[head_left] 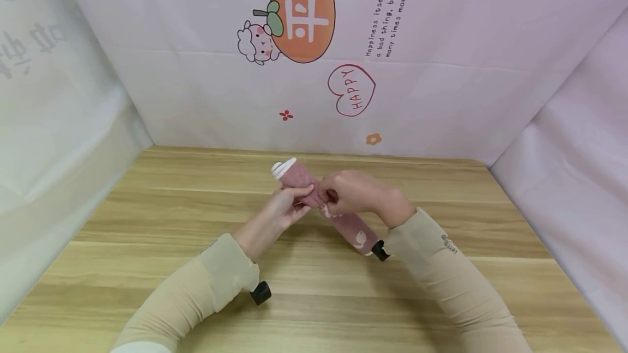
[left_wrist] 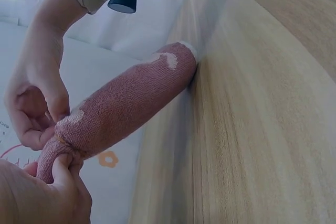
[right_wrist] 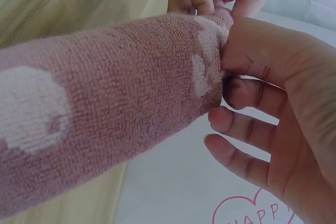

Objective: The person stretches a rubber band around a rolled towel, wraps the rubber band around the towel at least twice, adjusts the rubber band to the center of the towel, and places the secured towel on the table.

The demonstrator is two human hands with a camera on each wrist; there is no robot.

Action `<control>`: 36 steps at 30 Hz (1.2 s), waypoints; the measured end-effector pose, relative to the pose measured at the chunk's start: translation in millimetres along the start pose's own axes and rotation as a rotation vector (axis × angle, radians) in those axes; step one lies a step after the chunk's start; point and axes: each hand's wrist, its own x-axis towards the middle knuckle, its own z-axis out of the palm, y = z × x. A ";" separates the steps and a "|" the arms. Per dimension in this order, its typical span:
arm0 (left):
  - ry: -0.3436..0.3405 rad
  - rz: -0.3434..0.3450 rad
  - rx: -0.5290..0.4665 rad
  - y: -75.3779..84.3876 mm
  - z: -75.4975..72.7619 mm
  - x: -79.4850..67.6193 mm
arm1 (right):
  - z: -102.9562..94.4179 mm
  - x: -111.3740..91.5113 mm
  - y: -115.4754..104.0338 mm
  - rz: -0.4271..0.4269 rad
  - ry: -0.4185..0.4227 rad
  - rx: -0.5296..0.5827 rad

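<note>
A rolled pink towel [head_left: 349, 226] with white patches slants across the middle of the table, narrowed at its waist between both hands. The left hand [head_left: 281, 210] grips it just left of the waist, thumb on top. The right hand [head_left: 355, 194] pinches at the waist with thumb and index finger, while its other fingers [right_wrist: 244, 156] curve loosely beside the roll in the right wrist view. A thin orange-brown line [left_wrist: 62, 141] shows at the narrowing in the left wrist view; what it is, I cannot tell. The towel's white end [head_left: 283, 169] points to the far left.
The wood-grain table [head_left: 162, 211] meets a white printed cloth [head_left: 196, 97] at the back, with cloth at both sides too. Black wrist cameras [head_left: 261, 292] stick out from the beige sleeves [head_left: 196, 282].
</note>
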 end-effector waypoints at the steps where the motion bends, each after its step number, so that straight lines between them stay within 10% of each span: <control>1: 0.000 0.004 0.000 0.1 0.1 -0.4 | -0.1 0.1 -0.2 -0.001 -0.003 -0.001; 24: 0.016 0.035 0.028 10.4 -2.3 0.3 | -2.4 -16.2 2.2 -0.025 0.017 0.057; 36: -0.107 0.034 0.026 19.0 -1.8 -6.9 | -2.6 -24.4 10.4 -0.123 0.234 0.189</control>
